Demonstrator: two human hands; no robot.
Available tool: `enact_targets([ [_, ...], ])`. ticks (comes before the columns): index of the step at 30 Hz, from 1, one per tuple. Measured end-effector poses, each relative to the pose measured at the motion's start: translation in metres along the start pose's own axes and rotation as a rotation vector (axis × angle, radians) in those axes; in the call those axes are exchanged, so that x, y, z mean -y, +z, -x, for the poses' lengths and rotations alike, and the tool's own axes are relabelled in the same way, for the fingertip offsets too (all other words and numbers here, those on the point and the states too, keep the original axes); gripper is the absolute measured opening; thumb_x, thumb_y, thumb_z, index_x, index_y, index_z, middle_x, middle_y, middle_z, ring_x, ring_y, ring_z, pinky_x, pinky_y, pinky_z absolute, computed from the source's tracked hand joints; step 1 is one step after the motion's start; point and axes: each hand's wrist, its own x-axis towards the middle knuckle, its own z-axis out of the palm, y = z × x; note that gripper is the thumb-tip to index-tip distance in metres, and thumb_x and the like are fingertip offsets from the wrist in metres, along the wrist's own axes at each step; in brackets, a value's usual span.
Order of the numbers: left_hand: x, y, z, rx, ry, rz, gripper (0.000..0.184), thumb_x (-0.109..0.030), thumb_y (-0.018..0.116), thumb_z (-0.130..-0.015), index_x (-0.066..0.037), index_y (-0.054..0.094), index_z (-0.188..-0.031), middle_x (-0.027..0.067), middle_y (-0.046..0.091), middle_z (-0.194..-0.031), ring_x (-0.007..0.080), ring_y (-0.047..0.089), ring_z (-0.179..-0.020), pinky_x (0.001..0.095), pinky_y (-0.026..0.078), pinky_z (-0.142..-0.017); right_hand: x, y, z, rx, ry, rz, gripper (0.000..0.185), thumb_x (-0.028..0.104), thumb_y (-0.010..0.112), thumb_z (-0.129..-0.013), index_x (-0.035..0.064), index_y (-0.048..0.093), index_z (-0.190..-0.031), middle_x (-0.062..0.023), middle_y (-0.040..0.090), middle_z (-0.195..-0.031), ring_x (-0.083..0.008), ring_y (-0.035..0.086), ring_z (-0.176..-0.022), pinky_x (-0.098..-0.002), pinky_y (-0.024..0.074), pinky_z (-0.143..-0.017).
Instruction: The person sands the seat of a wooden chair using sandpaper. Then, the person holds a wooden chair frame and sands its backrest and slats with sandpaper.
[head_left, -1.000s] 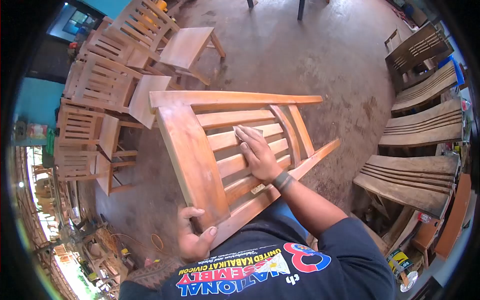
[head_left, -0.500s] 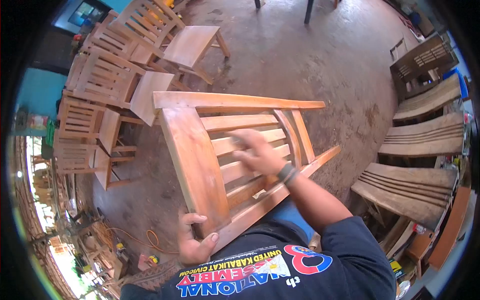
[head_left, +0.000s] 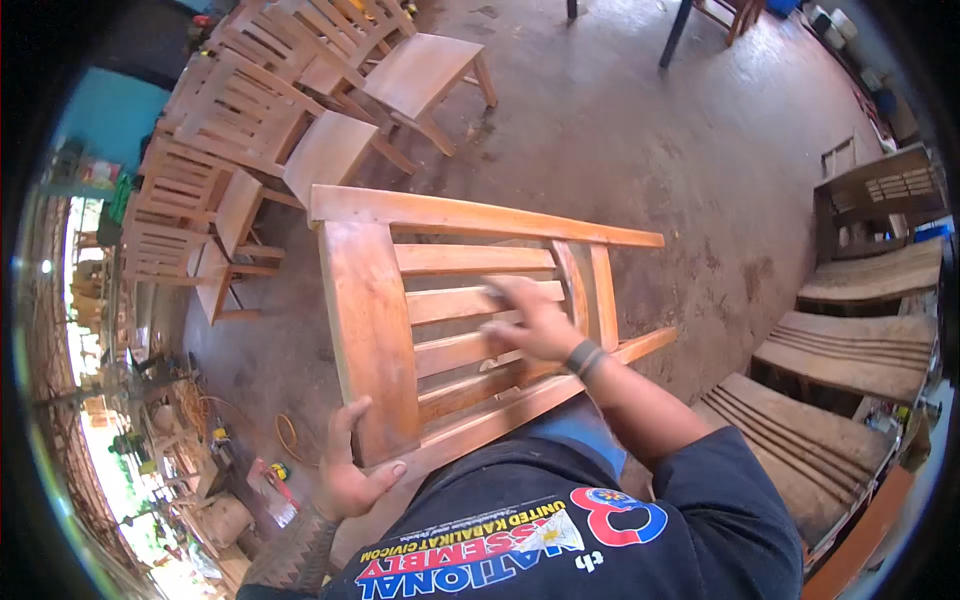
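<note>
A wooden chair frame (head_left: 372, 330) with a wide top rail and several slats leans against my lap, tilted. My left hand (head_left: 352, 472) grips its lower left corner, thumb on the front and fingers along the outer edge. Over the middle slats is my right hand (head_left: 538, 322), with a dark band on its wrist. Its fingers are curled and blurred by motion. Something dark shows at the fingertips, too smeared to name.
Several unfinished wooden chairs (head_left: 330, 150) stand in a row at the left. Curved slatted wooden panels (head_left: 845, 355) line the right side. An orange cord (head_left: 287, 432) lies on the concrete floor (head_left: 560, 130), near tools and scraps at the lower left.
The view has shifted, and the chair frame sits a little more level. My right hand has moved slightly right and down across the slats. My left hand keeps its hold on the corner.
</note>
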Motion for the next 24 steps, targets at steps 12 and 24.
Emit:
enact_targets([
  [12,-0.048,-0.002,-0.146,-0.363,-0.004,0.001,0.1,-0.02,0.081,-0.098,0.0,0.019,-0.173,0.0248,0.044,-0.168,0.0322,0.046,-0.154,0.0437,0.038,-0.127,0.08,0.032,-0.018,-0.014,-0.407,0.144,0.119,0.069,0.08,-0.09,0.0006,0.026,-0.172,-0.031,0.04,-0.165,-0.0471,0.038,-0.155,-0.0601,0.0243,-0.131],
  [24,-0.04,-0.002,-0.177,-0.482,-0.086,0.168,0.092,-0.015,0.08,-0.097,0.003,0.028,-0.17,0.0214,0.058,-0.156,0.0285,0.056,-0.145,0.0405,0.045,-0.122,0.061,-0.018,-0.063,0.255,-0.439,-0.207,0.074,0.032,0.081,-0.095,0.0059,0.057,-0.16,-0.0247,0.065,-0.152,-0.0372,0.063,-0.141,-0.0461,0.0475,-0.121],
])
